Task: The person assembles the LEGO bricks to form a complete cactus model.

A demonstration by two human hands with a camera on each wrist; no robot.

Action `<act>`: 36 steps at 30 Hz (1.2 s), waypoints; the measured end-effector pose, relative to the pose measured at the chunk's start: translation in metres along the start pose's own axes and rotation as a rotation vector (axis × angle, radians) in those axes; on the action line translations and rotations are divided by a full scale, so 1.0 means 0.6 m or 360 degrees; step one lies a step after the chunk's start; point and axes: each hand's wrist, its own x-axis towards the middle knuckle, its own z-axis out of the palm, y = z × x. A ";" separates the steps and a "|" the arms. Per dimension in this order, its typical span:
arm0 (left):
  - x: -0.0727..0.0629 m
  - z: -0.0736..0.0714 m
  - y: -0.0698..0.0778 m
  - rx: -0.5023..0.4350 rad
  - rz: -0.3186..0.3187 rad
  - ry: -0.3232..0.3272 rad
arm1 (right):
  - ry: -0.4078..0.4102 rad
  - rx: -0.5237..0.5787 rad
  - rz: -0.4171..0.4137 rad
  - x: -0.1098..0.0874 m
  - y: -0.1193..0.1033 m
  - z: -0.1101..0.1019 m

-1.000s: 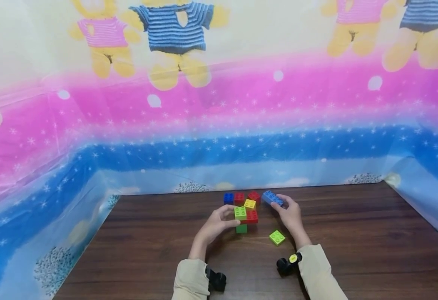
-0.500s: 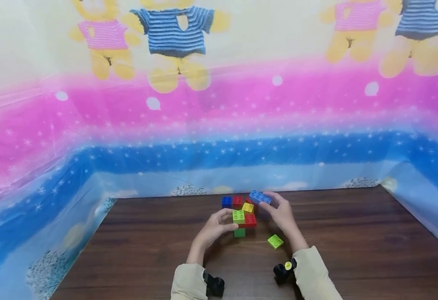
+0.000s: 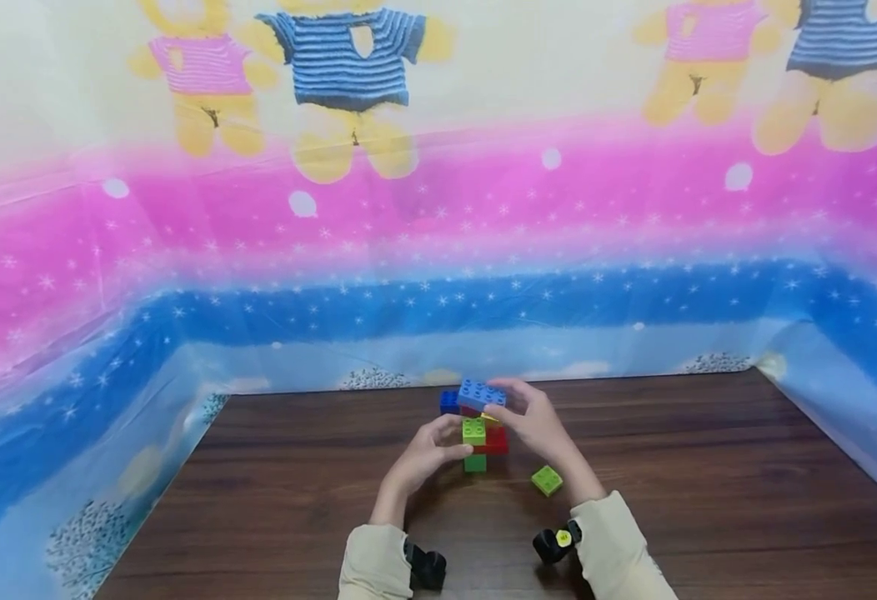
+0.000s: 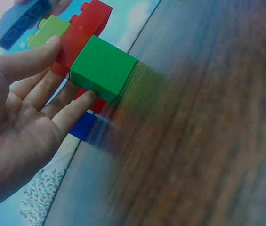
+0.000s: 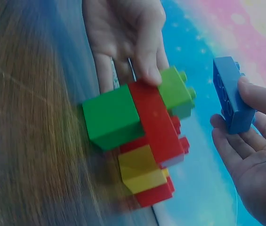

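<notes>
My left hand grips a small stack of toy building bricks, thumb on the near side and fingers behind. The stack has a green block at the bottom, a longer red brick across it, and a lime block on the red brick's left end. The red brick's right end juts out with bare studs. My right hand pinches a long blue brick between thumb and fingers, studs up and slightly tilted. In the right wrist view, the blue brick is apart from the stack, above the lime block.
A yellow block and red blocks stand behind the stack, partly covered in the head view. A dark blue block is at their left. A lime brick lies on the wooden table near my right forearm. A printed cloth hangs behind.
My right hand has carried the blue brick leftward, from right of the back blocks to over the stack, covering some of the red and yellow blocks. My left hand keeps its grip on the stack.
</notes>
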 end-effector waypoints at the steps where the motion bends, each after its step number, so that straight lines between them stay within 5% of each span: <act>1: 0.000 0.001 0.000 -0.0003 0.0001 -0.0003 | -0.0017 -0.0008 -0.0022 -0.001 -0.002 0.002; 12: -0.002 0.000 -0.002 -0.0075 0.0028 -0.0013 | -0.0195 -0.0070 -0.0129 -0.004 0.002 0.028; 36: -0.001 -0.002 -0.007 -0.0122 -0.0006 -0.0013 | -0.0256 -0.0050 -0.0122 -0.005 0.016 0.039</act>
